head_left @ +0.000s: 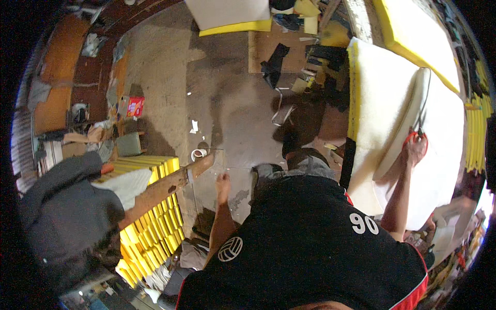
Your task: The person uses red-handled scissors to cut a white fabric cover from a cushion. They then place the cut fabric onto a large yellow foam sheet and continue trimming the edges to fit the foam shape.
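Note:
My right hand [414,150] grips long scissors [419,138] with red handles, resting over a long pale padded piece [387,157] that lies on a thick white foam pad [372,93] with a yellow edge. The blades point away from me along the piece. My left hand [222,182] hangs low over the floor with fingers curled and nothing visible in it, right of a wooden board [155,201].
Yellow-edged slabs [150,243] are stacked at lower left beside dark padded material [67,217]. More pads [418,36] lie at upper right and top. Dark scraps [274,67], a small roll [199,154] and paper bits are on the floor [217,124]. Wooden panels [62,57] line the left.

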`<state>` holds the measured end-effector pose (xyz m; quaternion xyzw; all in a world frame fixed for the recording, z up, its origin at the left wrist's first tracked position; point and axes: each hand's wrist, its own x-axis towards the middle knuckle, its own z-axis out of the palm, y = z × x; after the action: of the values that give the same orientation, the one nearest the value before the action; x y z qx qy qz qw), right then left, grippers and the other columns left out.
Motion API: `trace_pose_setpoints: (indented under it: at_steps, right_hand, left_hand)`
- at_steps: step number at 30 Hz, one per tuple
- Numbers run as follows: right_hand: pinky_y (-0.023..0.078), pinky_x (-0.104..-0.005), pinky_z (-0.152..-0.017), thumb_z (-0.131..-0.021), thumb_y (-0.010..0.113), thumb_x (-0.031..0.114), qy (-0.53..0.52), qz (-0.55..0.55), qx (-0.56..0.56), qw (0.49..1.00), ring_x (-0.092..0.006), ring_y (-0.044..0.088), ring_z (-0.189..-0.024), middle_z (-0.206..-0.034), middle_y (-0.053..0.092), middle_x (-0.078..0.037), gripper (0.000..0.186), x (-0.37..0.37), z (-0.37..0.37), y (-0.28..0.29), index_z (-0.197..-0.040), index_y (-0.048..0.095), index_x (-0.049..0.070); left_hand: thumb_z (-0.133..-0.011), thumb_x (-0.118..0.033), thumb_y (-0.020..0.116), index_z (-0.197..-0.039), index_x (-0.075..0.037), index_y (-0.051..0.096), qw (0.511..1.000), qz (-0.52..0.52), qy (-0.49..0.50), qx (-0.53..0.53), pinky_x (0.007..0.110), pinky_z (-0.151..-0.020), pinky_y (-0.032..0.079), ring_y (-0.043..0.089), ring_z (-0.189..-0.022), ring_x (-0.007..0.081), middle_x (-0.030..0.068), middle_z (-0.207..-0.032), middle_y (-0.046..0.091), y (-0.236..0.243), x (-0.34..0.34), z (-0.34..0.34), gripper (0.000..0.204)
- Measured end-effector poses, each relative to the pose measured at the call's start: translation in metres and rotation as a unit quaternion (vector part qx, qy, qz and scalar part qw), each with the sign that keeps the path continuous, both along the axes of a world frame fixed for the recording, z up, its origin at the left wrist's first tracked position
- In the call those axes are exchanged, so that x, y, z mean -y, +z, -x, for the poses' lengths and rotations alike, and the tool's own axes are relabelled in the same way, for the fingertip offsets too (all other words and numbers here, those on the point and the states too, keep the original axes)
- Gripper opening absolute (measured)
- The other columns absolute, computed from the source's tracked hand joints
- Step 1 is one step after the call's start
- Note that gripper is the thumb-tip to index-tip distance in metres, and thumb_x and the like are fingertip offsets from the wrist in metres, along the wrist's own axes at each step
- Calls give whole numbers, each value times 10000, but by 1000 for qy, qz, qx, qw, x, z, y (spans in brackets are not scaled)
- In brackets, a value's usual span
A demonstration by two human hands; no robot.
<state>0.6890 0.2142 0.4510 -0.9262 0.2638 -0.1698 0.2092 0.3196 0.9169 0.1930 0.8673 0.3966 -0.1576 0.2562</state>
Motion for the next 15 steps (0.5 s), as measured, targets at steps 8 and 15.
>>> trace_pose_setpoints:
  at_steps: [8,15]
  right_hand:
    - [441,-441,-1002,-850,712,204,-20,136,-77,987,-336,589,-1123,-1101,631,-184,418,-48,-14,6,-1182,595,-23]
    - [393,-474,-1028,-852,700,293,-76,271,-12,959,-388,546,-1155,-1172,608,-211,476,-70,-13,12,-1188,551,-10]
  left_hand:
    - [-972,-331,533,-1164,-31,628,980,186,-60,-26,440,-860,501,643,-987,384,229,-1045,666,1,-12,-174,368]
    - [-1023,-397,431,-1230,0,592,936,278,-197,-86,373,-882,463,603,-955,240,111,-1073,650,-49,-78,-231,476]
